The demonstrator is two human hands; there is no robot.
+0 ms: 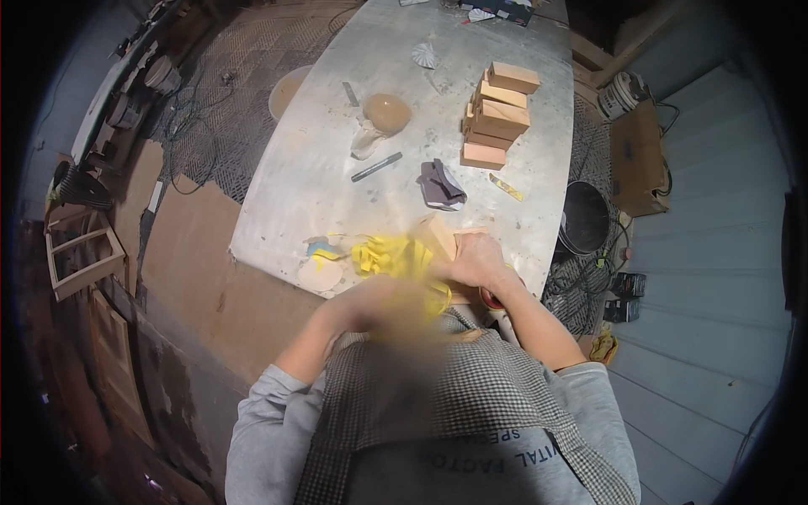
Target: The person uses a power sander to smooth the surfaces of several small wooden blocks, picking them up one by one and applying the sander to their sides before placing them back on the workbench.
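Note:
A pale wooden block (435, 235) is near the table's front edge, with my right hand (478, 260) closed around wood beside it. More light wood shows beneath that hand. My left hand (379, 300) is to the left, close to a heap of yellow strips (382, 255). A smear over the view blurs that hand, so its fingers and anything in them cannot be made out. A pale round disc (320, 274) lies left of the heap, beside a small blue and yellow piece (325, 249). A red and white object (492, 298) is partly hidden under my right forearm.
On the table (303, 183), stacked wooden blocks (499, 120) stand back right. Folded dark sandpaper (442, 186), a marker (377, 166), a yellow-patterned strip (506, 187) and a brown rounded lump (387, 113) lie farther in. A black bucket (584, 218) stands right of the table.

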